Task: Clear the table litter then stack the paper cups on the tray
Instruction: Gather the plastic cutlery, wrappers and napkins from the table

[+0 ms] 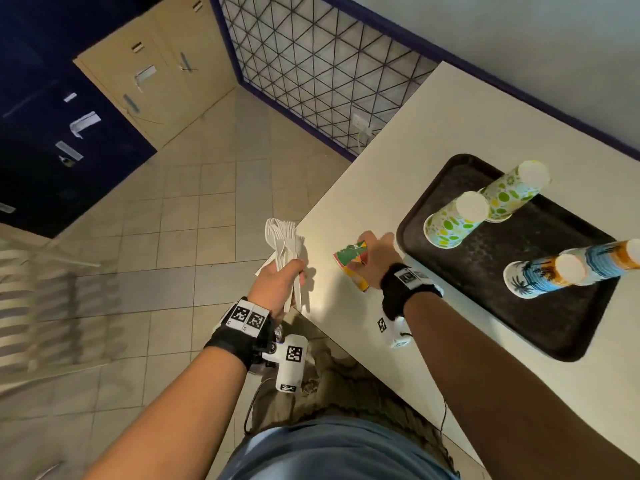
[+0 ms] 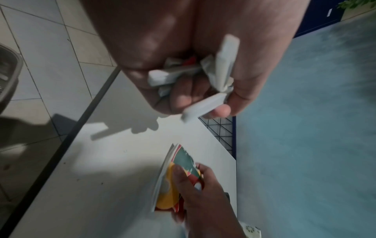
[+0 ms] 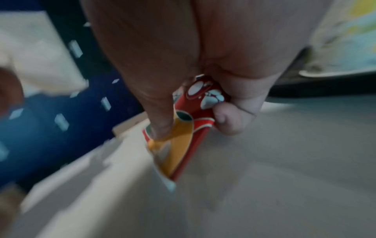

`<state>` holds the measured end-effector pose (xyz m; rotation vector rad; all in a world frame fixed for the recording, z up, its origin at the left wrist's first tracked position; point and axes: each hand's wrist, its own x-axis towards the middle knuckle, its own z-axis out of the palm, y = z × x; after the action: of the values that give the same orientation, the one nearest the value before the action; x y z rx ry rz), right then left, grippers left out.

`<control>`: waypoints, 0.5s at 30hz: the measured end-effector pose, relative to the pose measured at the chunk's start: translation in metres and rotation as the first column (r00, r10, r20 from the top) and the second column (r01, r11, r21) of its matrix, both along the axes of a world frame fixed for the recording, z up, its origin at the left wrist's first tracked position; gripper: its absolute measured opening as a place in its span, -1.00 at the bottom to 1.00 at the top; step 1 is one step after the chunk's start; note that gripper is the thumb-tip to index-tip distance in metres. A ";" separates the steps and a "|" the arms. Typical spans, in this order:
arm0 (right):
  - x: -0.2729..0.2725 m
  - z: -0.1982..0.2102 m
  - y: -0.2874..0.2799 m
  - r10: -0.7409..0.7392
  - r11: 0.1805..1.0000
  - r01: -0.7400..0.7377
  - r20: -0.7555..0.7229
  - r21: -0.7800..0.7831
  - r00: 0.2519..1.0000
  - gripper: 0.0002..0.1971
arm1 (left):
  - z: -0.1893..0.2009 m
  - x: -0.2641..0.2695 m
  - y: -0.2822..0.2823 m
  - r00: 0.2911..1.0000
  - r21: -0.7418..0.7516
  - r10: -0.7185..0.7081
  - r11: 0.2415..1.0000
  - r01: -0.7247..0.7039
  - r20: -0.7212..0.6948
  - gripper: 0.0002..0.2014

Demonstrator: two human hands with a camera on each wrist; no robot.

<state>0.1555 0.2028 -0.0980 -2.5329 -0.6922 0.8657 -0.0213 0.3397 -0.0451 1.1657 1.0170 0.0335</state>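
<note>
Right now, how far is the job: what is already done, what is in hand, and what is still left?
Done: three inverted paper cup stacks stand on the dark tray. In hand: the left hand grips a bundle of white plastic forks with crumpled wrappers beyond the table edge; the right hand pinches a flattened red and yellow paper cup at the tabletop. Left: disposing of both handfuls; no bin is clearly in view.

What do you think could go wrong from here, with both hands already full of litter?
The left hand grips a loose bunch of plastic forks plus crumpled wrappers right past the table edge, so a piece could slip to the floor. The right hand pinches a flattened cup close to the tray; a careless swing might knock over the upside-down cup stacks.
</note>
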 end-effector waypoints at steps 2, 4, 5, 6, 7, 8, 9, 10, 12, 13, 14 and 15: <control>-0.005 0.008 -0.026 -0.114 0.977 0.130 -0.101 0.170 0.988 -0.68 | 0.002 0.004 -0.006 0.998 -0.074 0.028 0.997 -0.024 0.049 -0.71; -0.017 0.038 -0.040 -0.217 0.856 0.337 -0.319 0.392 0.922 -0.89 | 0.004 0.007 -0.011 0.996 -0.111 0.015 0.994 -0.004 0.092 -0.65; -0.025 0.057 -0.043 -0.230 0.771 0.443 -0.448 0.458 0.864 -0.94 | 0.006 0.008 -0.015 0.995 -0.112 -0.018 0.993 0.029 0.102 -0.60; -0.034 0.078 -0.044 -0.217 0.672 0.546 -0.571 0.501 0.792 -0.92 | 0.010 0.010 -0.019 0.992 -0.122 -0.045 0.991 0.059 0.119 -0.53; -0.043 0.095 -0.043 -0.183 0.587 0.614 -0.653 0.527 0.735 -0.88 | 0.015 0.012 -0.023 0.986 -0.163 -0.046 0.984 0.073 0.159 -0.46; -0.050 0.106 -0.042 -0.146 0.530 0.642 -0.685 0.555 0.714 -0.85 | 0.020 0.015 -0.029 0.977 -0.230 -0.013 0.971 0.063 0.211 -0.43; -0.055 0.114 -0.039 -0.128 0.514 0.630 -0.674 0.582 0.728 -0.83 | 0.025 0.018 -0.034 0.964 -0.312 0.042 0.949 0.044 0.263 -0.43; -0.059 0.118 -0.035 -0.139 0.541 0.590 -0.629 0.599 0.765 -0.80 | 0.033 0.020 -0.040 0.947 -0.387 0.085 0.921 0.044 0.309 -0.42; -0.065 0.118 -0.027 -0.211 0.641 0.487 -0.473 0.593 0.855 -0.71 | 0.045 0.023 -0.049 0.913 -0.434 0.103 0.896 0.087 0.395 -0.31; -0.069 0.116 -0.024 -0.245 0.662 0.456 -0.403 0.595 0.882 -0.69 | 0.049 0.023 -0.053 0.895 -0.413 0.089 0.904 0.112 0.438 -0.24; -0.073 0.113 -0.023 -0.269 0.651 0.436 -0.348 0.621 0.898 -0.67 | 0.053 0.022 -0.057 0.881 -0.386 0.081 0.915 0.121 0.467 -0.17; -0.078 0.110 -0.023 -0.275 0.630 0.420 -0.318 0.653 0.907 -0.66 | 0.054 0.022 -0.059 0.870 -0.360 0.083 0.926 0.112 0.486 -0.17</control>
<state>0.0778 0.1797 0.0120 -1.7517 -0.3410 0.5346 0.0004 0.2805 0.0084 0.7487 0.5222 0.1139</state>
